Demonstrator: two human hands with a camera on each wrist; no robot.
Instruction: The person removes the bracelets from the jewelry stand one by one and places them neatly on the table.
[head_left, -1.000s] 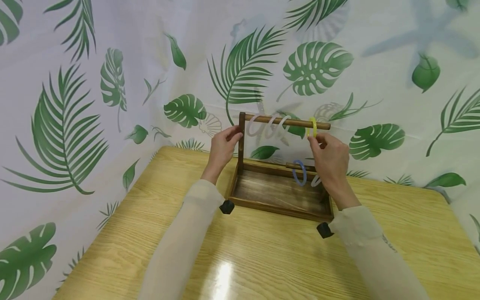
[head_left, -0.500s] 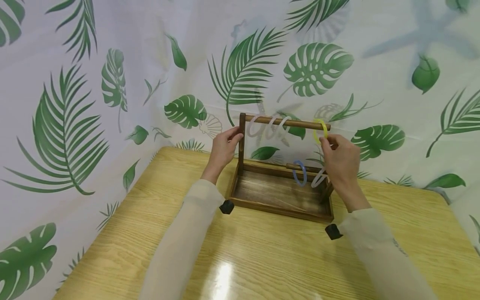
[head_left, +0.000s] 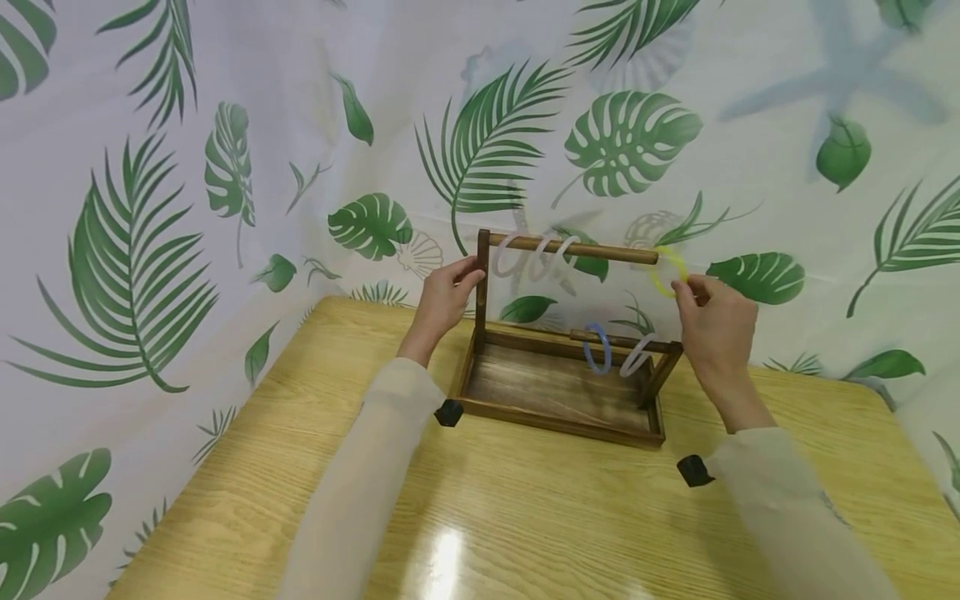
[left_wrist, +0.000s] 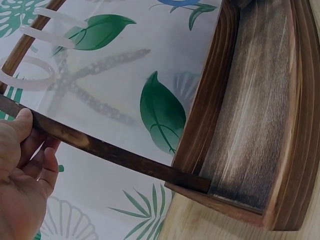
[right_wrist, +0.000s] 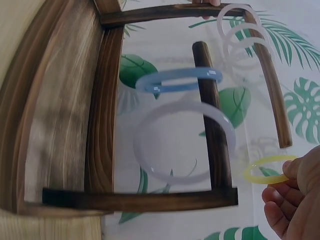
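Observation:
My right hand pinches a yellow bangle between thumb and fingers. The bangle is just beyond the free end of the upper rod of a dark wooden bangle stand, apart from it in the right wrist view. With thumb and fingers, my left hand grips the stand's left post near its top. Three pale translucent bangles hang on the upper rod, towards that post. On the lower rod hang a blue bangle and a pale lilac one.
The stand's shallow tray base sits on a wood-grain table. A short right post carries the lower rod. Behind the table hangs a white cloth printed with green leaves.
My right hand has drawn the yellow bangle rightward along the upper rod and off its free end. My left hand has stayed on the post.

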